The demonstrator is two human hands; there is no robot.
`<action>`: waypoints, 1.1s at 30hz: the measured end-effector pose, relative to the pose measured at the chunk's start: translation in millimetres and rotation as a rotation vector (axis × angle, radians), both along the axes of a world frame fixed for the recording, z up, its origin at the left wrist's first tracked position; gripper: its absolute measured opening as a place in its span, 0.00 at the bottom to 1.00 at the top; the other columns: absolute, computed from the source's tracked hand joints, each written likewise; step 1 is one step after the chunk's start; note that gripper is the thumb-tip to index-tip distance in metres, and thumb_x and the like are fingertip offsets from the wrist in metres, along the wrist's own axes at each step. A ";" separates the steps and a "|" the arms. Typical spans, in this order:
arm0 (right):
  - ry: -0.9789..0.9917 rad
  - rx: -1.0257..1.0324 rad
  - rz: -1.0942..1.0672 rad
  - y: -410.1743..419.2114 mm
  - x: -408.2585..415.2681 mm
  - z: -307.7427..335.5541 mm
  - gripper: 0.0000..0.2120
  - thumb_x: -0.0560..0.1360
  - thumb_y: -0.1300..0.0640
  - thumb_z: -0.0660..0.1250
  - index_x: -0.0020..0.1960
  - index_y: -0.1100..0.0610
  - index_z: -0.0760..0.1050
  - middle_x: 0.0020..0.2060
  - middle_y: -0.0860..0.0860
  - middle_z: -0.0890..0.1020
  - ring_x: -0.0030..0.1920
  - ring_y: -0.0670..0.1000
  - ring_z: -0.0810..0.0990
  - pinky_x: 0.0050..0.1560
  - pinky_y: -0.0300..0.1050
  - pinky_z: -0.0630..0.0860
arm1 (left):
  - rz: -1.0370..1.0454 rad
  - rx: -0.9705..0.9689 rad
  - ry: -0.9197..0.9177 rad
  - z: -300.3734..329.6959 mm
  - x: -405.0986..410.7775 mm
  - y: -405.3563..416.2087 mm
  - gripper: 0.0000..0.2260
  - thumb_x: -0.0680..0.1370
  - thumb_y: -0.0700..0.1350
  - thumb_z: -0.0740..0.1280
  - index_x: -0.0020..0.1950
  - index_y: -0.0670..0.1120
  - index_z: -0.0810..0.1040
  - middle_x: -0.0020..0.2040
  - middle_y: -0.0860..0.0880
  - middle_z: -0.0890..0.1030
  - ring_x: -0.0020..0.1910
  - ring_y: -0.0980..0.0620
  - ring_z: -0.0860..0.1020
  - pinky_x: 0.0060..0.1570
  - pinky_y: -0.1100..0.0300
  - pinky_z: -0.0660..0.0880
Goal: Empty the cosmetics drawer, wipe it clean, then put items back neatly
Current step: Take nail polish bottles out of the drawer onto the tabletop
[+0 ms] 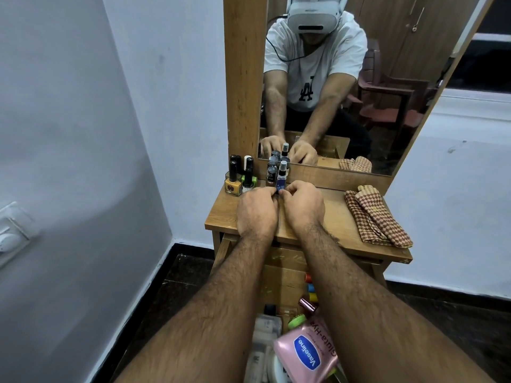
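On a dressing table (326, 217) set against a wall, nail polish bottles (240, 178) cluster at the back left corner, with small jars (271, 172) and a spray bottle (282, 176) just to their right, before the mirror (345, 78). A folded cloth (378, 217) lies at the right. Below the front edge, the open drawer (284, 275) holds a lotion bottle (307, 352) among other items.

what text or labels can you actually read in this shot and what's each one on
"Vaseline": blue oval on the pink lotion bottle in the open drawer.
"Gluta-Hya", cut off by the arm: same bottle, along its side.
"LA" style monogram: white T-shirt in the mirror, reversed.
Nail polish bottles and small spray bottle: labels too small to read.
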State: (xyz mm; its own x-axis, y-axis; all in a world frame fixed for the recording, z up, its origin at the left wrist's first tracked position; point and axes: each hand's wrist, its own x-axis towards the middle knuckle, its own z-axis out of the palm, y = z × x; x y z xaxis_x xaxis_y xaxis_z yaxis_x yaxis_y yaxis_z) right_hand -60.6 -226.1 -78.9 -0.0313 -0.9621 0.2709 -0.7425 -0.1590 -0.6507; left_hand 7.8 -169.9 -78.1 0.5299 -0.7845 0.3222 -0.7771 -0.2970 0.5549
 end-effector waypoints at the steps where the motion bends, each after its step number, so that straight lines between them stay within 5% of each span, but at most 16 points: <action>1: -0.006 0.000 0.001 0.6 -0.4 0.2 0.05 0.77 0.49 0.70 0.48 0.50 0.82 0.46 0.46 0.82 0.46 0.46 0.77 0.43 0.43 0.71 | 0.006 -0.011 -0.002 0.4 -0.2 0.8 0.11 0.81 0.48 0.64 0.63 0.53 0.80 0.56 0.51 0.83 0.54 0.52 0.78 0.52 0.55 0.78; 7: -0.140 0.084 0.142 4.7 -15.7 6.5 0.04 0.77 0.55 0.70 0.50 0.52 0.82 0.45 0.46 0.82 0.47 0.46 0.78 0.47 0.41 0.70 | -0.004 -0.083 0.090 3.8 0.5 9.0 0.11 0.80 0.46 0.67 0.62 0.51 0.81 0.56 0.52 0.83 0.55 0.54 0.78 0.54 0.60 0.75; 11: -0.440 0.214 0.375 20.7 -49.8 19.7 0.05 0.76 0.61 0.71 0.46 0.51 0.79 0.43 0.52 0.83 0.45 0.51 0.82 0.47 0.46 0.80 | -0.113 -0.197 0.272 7.7 2.2 31.7 0.10 0.80 0.45 0.68 0.60 0.50 0.81 0.56 0.52 0.83 0.53 0.57 0.78 0.57 0.61 0.76; 14: -0.363 0.067 0.390 54.6 -81.5 25.1 0.05 0.77 0.60 0.70 0.46 0.50 0.80 0.41 0.50 0.84 0.43 0.48 0.83 0.44 0.41 0.80 | -0.232 -0.221 0.256 1.3 -9.1 66.6 0.09 0.80 0.46 0.68 0.60 0.50 0.81 0.55 0.52 0.82 0.50 0.59 0.78 0.52 0.62 0.78; 17: -0.363 0.149 0.458 94.5 -114.2 18.3 0.02 0.77 0.60 0.71 0.47 0.53 0.81 0.39 0.50 0.83 0.38 0.46 0.81 0.38 0.35 0.76 | -0.339 -0.066 0.252 -13.1 -21.4 99.6 0.10 0.79 0.46 0.69 0.60 0.51 0.82 0.54 0.55 0.82 0.51 0.60 0.78 0.56 0.60 0.77; 23: 0.154 0.321 0.506 128.4 -146.6 1.3 0.02 0.76 0.56 0.72 0.45 0.49 0.82 0.43 0.43 0.83 0.45 0.43 0.80 0.48 0.45 0.79 | -0.428 0.287 0.216 -37.0 -25.3 132.4 0.06 0.77 0.42 0.72 0.52 0.52 0.84 0.47 0.60 0.82 0.48 0.63 0.78 0.59 0.58 0.77; 31: 0.705 0.559 0.703 119.4 -158.4 -0.2 0.20 0.73 0.57 0.70 0.61 0.39 0.76 0.61 0.48 0.79 0.58 0.51 0.78 0.55 0.48 0.80 | -0.469 0.474 0.095 -46.3 -23.5 118.1 0.07 0.76 0.45 0.73 0.53 0.54 0.84 0.55 0.57 0.83 0.51 0.58 0.79 0.57 0.56 0.77; 33: 0.828 0.563 0.730 119.2 -159.2 -2.9 0.25 0.72 0.54 0.73 0.66 0.39 0.71 0.66 0.49 0.75 0.66 0.53 0.73 0.68 0.53 0.70 | -0.460 0.483 0.102 -45.2 -22.8 115.1 0.07 0.76 0.45 0.73 0.53 0.54 0.84 0.54 0.57 0.83 0.51 0.58 0.79 0.58 0.56 0.76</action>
State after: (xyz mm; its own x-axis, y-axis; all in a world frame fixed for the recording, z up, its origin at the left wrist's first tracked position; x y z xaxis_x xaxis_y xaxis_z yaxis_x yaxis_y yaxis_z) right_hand -219.8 -106.9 -81.8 0.5443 -0.6714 -0.5030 -0.8177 -0.5586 -0.1392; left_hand -15.0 -54.8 -123.3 0.1168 -0.9810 -0.1552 -0.8344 -0.1817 0.5204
